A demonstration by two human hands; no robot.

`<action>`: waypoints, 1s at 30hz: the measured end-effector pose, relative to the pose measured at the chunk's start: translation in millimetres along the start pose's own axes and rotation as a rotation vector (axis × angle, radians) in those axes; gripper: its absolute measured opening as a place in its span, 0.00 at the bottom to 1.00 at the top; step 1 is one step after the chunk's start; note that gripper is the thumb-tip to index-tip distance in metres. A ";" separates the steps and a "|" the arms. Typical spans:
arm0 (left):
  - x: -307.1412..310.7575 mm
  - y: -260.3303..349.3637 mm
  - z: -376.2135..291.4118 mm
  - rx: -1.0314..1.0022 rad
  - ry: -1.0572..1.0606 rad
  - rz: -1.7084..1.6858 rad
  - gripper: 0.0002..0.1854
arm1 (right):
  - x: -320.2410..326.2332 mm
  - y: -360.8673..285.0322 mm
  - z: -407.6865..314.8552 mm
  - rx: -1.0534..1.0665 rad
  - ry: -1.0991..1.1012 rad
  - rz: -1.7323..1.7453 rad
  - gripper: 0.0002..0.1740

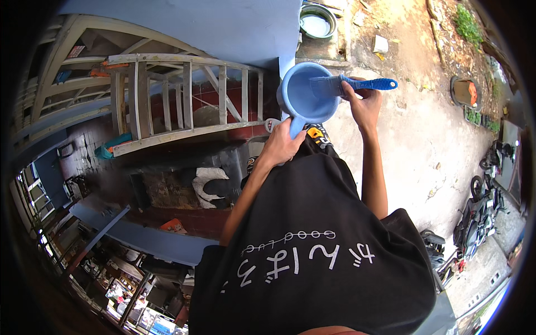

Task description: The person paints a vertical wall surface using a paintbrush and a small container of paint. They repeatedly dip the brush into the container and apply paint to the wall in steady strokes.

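My left hand (281, 144) grips the handle of a light blue plastic dipper (289, 98), held out in front of my body. Inside the dipper is paint of a similar blue (305, 102); how deep it goes I cannot tell. My right hand (365, 104) holds a paintbrush (372, 85) by its textured blue handle. The brush lies nearly level across the dipper's right rim, its bristles (324, 86) coated in blue and over the opening. Whether the bristles touch the paint is not clear.
A blue-painted wall (201, 25) rises ahead on the left. Against it stands a wooden ladder-like frame (184, 96). A round basin of water (316, 23) sits at the top, beside concrete ground (414, 138). Several motorcycles (477, 222) are parked at the right.
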State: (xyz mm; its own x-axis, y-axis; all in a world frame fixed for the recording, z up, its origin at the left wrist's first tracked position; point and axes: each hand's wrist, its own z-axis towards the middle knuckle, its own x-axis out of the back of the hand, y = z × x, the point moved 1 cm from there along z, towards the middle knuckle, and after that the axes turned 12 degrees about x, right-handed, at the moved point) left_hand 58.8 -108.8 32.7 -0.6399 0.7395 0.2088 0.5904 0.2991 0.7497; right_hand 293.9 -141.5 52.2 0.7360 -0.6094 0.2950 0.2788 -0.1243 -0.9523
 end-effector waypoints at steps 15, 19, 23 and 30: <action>22.0 -20.4 -40.5 0.148 0.057 -0.514 0.11 | -62.2 -0.8 14.6 -0.484 -0.126 0.841 0.17; 23.9 -37.4 -43.4 0.173 0.149 -0.555 0.12 | -91.8 -5.3 16.9 -0.492 -0.269 0.850 0.16; 27.7 -52.7 -42.0 0.178 0.265 -0.619 0.13 | -132.6 4.7 39.4 -0.546 -0.337 0.874 0.19; 37.6 -99.0 -18.0 0.008 0.414 -0.591 0.10 | -200.7 -159.4 163.7 -0.010 -0.232 0.885 0.20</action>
State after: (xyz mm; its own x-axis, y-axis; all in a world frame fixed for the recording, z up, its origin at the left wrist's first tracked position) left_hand -32.6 -121.5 -22.4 -0.9864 0.1643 -0.0086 0.0903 0.5840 0.8067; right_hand 202.7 128.7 157.6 0.7844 -0.3126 -0.5357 -0.4510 0.3055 -0.8386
